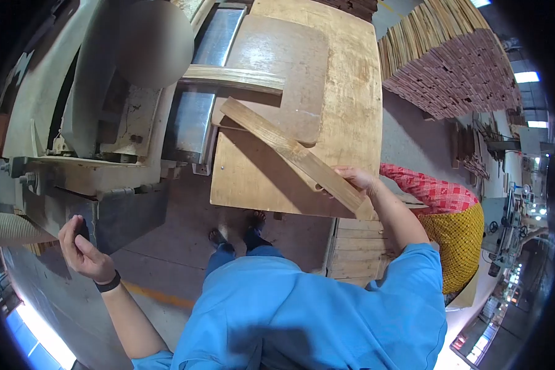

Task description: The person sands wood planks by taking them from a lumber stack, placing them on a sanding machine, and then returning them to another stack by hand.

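Note:
My right hand [356,179] grips a long wooden plank [283,146] near its close end. The plank slants over the plywood tabletop [351,80], its far end toward the machine side. My left hand [87,250] is raised in the air at the left, near a dark metal box [132,216] on the machine. Its fingers are slightly bent, the thumb stands apart, and nothing is in it. Another wooden strip [237,77] lies across a thin brown board [302,55] on the table.
A grey machine [61,98] with metal plates [191,120] adjoins the table on the left. Stacked wood strips [447,68] stand at the back right. A person in a red sleeve [431,188] is close on my right, beside a stack of boards [357,250]. A hose [12,228] runs at far left.

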`<state>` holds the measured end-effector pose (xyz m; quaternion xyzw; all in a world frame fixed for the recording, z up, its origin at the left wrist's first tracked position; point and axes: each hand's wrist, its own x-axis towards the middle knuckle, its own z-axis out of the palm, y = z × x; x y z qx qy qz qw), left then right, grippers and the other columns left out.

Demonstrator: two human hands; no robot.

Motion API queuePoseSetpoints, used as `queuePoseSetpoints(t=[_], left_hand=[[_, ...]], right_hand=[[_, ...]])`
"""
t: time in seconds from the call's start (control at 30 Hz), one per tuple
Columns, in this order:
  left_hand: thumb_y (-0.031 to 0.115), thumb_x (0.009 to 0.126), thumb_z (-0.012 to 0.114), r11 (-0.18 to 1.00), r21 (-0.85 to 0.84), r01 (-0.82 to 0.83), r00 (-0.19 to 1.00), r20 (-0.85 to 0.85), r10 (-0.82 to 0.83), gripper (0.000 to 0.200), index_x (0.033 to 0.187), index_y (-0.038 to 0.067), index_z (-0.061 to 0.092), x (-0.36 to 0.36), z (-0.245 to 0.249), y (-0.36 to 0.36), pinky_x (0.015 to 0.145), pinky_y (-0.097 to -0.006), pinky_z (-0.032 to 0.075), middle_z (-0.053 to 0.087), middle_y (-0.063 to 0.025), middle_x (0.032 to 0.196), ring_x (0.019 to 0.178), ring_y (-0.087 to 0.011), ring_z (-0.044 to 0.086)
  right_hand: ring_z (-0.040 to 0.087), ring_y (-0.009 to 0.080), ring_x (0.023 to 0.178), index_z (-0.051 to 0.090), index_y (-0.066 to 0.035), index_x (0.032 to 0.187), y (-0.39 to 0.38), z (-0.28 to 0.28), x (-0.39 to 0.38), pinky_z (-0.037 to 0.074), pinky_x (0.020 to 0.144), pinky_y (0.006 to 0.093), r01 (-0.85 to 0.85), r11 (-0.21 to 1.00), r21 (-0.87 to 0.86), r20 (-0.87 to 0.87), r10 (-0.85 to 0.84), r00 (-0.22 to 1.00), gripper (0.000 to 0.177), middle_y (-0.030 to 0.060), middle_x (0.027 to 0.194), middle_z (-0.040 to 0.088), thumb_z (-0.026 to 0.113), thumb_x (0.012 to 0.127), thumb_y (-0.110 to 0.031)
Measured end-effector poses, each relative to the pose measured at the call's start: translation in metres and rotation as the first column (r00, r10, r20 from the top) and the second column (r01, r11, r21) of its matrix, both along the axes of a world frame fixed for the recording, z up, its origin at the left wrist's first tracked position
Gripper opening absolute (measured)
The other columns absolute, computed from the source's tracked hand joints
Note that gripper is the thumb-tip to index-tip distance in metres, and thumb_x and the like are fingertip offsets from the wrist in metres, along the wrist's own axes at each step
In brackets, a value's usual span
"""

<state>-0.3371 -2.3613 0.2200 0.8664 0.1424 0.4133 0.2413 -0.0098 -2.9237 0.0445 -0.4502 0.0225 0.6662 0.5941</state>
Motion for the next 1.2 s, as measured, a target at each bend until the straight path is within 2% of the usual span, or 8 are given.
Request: queuePoseSetpoints(t=[0.1, 0.17, 0.23, 0.63, 0.77, 0.9, 1.0, 1.2], left_hand=[[0.002, 0.102, 0.039, 1.0, -0.014, 0.002, 1.0, 0.002, -0.002, 0.033, 0.121, -0.009, 0.063, 0.0, -0.001, 0.0, 0.096, -0.0358, 0.055, 0.063, -0.0162, 0.116, 0.105, -0.0246, 0.064], [0.001, 0.102, 0.037, 1.0, 0.002, 0.005, 1.0, -0.01, -0.005, 0.033, 0.12, -0.009, 0.063, -0.001, 0.0, 0.0, 0.097, -0.036, 0.055, 0.062, -0.0161, 0.118, 0.107, -0.0241, 0.064], [0.001, 0.103, 0.037, 0.999, 0.047, 0.015, 0.999, -0.036, -0.013, 0.033, 0.121, -0.009, 0.062, -0.004, 0.001, 0.005, 0.099, -0.0361, 0.054, 0.061, -0.016, 0.119, 0.108, -0.0241, 0.064], [0.002, 0.104, 0.035, 1.0, 0.008, 0.02, 0.999, -0.043, -0.019, 0.033, 0.124, -0.009, 0.059, -0.007, -0.002, 0.006, 0.101, -0.0372, 0.053, 0.06, -0.0167, 0.12, 0.111, -0.0252, 0.063], [0.002, 0.104, 0.035, 1.0, 0.011, 0.008, 0.999, -0.037, -0.007, 0.033, 0.123, -0.008, 0.06, -0.004, 0.0, 0.003, 0.101, -0.0373, 0.053, 0.061, -0.0169, 0.119, 0.11, -0.0251, 0.063], [0.003, 0.104, 0.036, 1.0, 0.011, -0.01, 0.999, -0.034, 0.01, 0.033, 0.123, -0.008, 0.06, -0.002, 0.001, -0.001, 0.099, -0.0363, 0.053, 0.061, -0.0172, 0.117, 0.108, -0.0249, 0.063], [0.006, 0.104, 0.038, 1.0, 0.024, -0.018, 0.999, -0.042, 0.019, 0.033, 0.122, -0.008, 0.061, -0.002, 0.002, -0.001, 0.097, -0.0351, 0.054, 0.061, -0.0172, 0.116, 0.106, -0.0248, 0.064], [0.007, 0.103, 0.038, 1.0, 0.006, -0.025, 1.0, -0.009, 0.025, 0.033, 0.12, -0.008, 0.062, -0.002, -0.001, -0.002, 0.093, -0.035, 0.054, 0.062, -0.0179, 0.114, 0.103, -0.0254, 0.063]], right_hand=[[0.065, 0.0323, 0.119, 0.048, -0.001, 0.146, -0.008, -0.015, -0.002, 0.052, 0.102, 0.0429, 0.046, 0.986, -0.161, -0.202, -0.078, 0.976, 0.063, 0.0248, 0.137, 0.06, 0.061, 0.1, -0.043], [0.066, 0.028, 0.111, 0.052, 0.0, 0.14, 0.002, -0.005, -0.006, 0.052, 0.098, 0.04, -0.098, 0.945, -0.313, 0.266, 0.186, 0.946, 0.067, 0.0219, 0.127, 0.064, 0.068, 0.094, -0.046], [0.065, 0.0235, 0.103, 0.058, 0.0, 0.131, 0.013, 0.003, -0.011, 0.051, 0.091, 0.0377, -0.115, 0.872, -0.475, 0.589, 0.413, 0.695, 0.067, 0.0151, 0.116, 0.068, 0.074, 0.088, -0.048], [0.068, 0.0343, 0.1, 0.065, 0.002, 0.119, 0.006, -0.015, -0.024, 0.051, 0.088, 0.042, -0.042, 0.776, -0.629, 0.69, 0.583, 0.429, 0.06, 0.0238, 0.105, 0.07, 0.068, 0.088, -0.05], [0.065, 0.04, 0.103, 0.059, -0.003, 0.129, 0.01, -0.003, -0.033, 0.052, 0.09, 0.0481, 0.061, 0.644, -0.763, 0.645, 0.75, 0.145, 0.062, 0.0219, 0.11, 0.069, 0.071, 0.087, -0.047], [0.058, 0.0341, 0.109, 0.057, -0.008, 0.126, -0.003, -0.029, -0.04, 0.048, 0.096, 0.045, 0.185, 0.793, -0.58, 0.663, 0.592, -0.459, 0.057, 0.0137, 0.115, 0.056, 0.08, 0.077, -0.027], [0.057, 0.0355, 0.113, 0.058, -0.007, 0.125, 0.024, 0.003, -0.036, 0.048, 0.096, 0.0458, 0.005, 0.823, -0.567, 0.75, 0.519, -0.41, 0.054, 0.0159, 0.12, 0.057, 0.078, 0.078, -0.025], [0.054, 0.0367, 0.121, 0.058, -0.012, 0.136, 0.141, -0.009, 0.071, 0.046, 0.102, 0.0479, 0.211, 0.941, -0.264, 0.708, 0.338, -0.62, 0.056, 0.0175, 0.135, 0.054, 0.075, 0.085, -0.022]])
